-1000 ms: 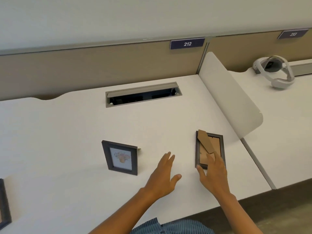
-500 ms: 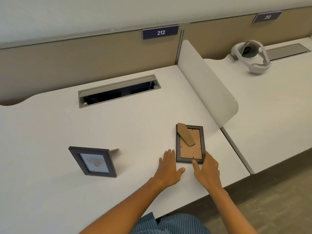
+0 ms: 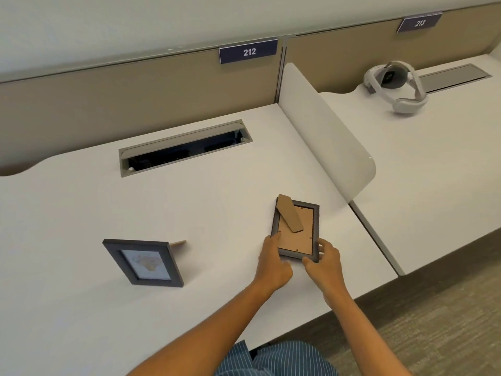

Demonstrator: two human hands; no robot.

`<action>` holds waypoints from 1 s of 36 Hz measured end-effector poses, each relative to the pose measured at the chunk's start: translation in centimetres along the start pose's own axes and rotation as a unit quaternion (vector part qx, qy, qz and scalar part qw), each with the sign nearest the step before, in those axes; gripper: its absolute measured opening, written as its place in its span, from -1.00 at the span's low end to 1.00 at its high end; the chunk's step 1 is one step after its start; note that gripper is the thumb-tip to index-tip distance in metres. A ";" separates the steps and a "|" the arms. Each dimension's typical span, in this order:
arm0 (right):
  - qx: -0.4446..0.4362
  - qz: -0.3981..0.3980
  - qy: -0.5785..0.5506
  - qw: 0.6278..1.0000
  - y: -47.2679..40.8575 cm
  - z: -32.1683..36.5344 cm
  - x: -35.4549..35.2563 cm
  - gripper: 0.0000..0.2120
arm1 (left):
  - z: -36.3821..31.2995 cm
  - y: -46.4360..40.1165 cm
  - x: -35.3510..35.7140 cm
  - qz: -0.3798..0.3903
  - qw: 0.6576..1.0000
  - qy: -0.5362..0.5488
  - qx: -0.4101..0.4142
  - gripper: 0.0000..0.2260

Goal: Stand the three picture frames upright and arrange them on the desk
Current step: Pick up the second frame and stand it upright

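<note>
A dark picture frame (image 3: pixel 296 231) lies face down near the desk's right front, its brown cardboard back and loose stand flap showing. My left hand (image 3: pixel 273 264) grips its near left corner and my right hand (image 3: pixel 324 263) grips its near right corner; the near edge looks slightly raised. A second dark frame (image 3: pixel 143 263) stands upright on its stand at the left, its picture facing me. The third frame is out of view.
The white desk (image 3: pixel 81 207) has an open cable tray (image 3: pixel 184 147) at the back, under a beige partition labelled 212. A curved white divider (image 3: pixel 325 134) bounds the right side. A white headset (image 3: pixel 393 86) lies on the neighbouring desk.
Both hands have moved forward from the desk surface and closed on the near corners of the face-down frame. The view has shifted right, so the frame at the far left is out of sight.
</note>
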State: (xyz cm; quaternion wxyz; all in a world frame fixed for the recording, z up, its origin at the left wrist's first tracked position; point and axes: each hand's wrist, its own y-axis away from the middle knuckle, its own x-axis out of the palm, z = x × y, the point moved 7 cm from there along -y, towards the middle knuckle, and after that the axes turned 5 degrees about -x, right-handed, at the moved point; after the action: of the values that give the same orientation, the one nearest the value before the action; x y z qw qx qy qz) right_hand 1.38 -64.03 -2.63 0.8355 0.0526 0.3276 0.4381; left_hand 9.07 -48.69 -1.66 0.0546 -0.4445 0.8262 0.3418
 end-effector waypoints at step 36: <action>-0.262 -0.071 -0.092 0.958 5.5 13.9 -2.1 -0.62 | -4.7 3.3 -15.3 -0.045 0.968 0.239 0.055 -0.75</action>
State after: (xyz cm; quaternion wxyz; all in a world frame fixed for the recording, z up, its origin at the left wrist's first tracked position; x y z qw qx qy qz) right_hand 4.98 -59.47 11.32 0.8752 -0.1515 0.1261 0.4417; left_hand 16.70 -39.75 9.64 -0.1046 -0.5460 0.8123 0.1766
